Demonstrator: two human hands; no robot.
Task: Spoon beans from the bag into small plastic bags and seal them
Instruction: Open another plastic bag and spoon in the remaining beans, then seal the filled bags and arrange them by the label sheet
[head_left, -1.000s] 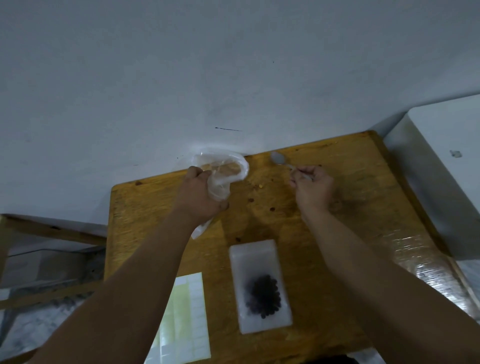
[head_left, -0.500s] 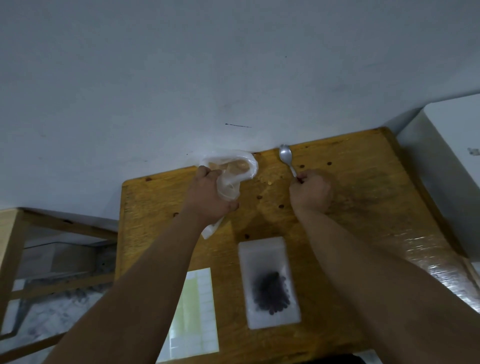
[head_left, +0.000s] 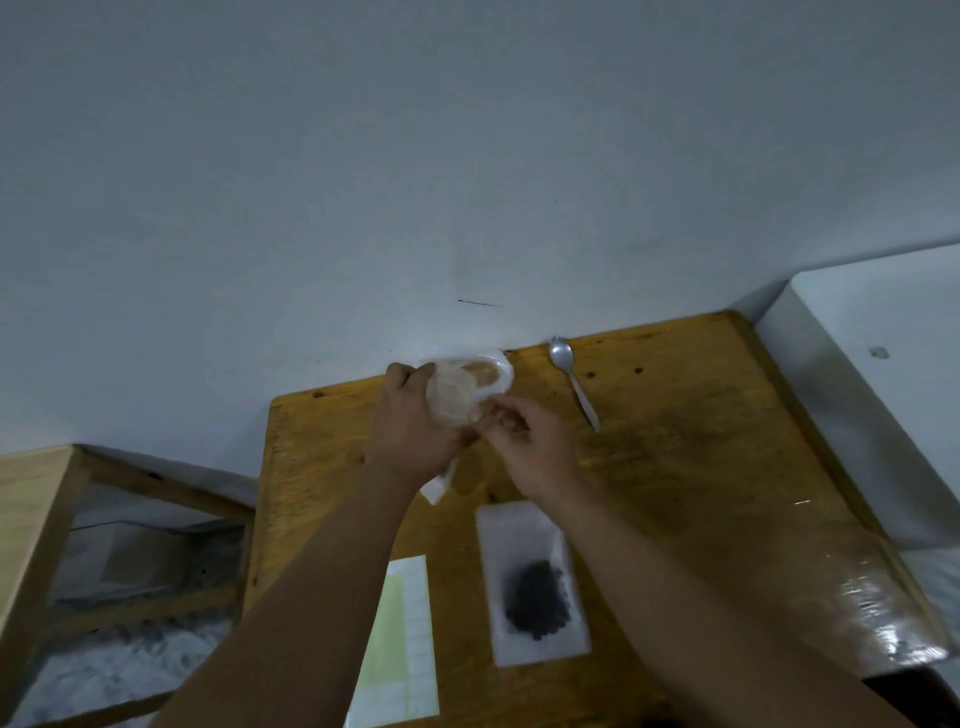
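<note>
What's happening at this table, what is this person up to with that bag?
A person is packing beans into small plastic bags. Both hands are on a clear bag at the far edge of the wooden table: the left hand grips it and the right hand pinches at its opening. The spoon lies on the table, held by no one. Nearer the person, a small bag with dark beans lies flat beside a sheet of labels.
</note>
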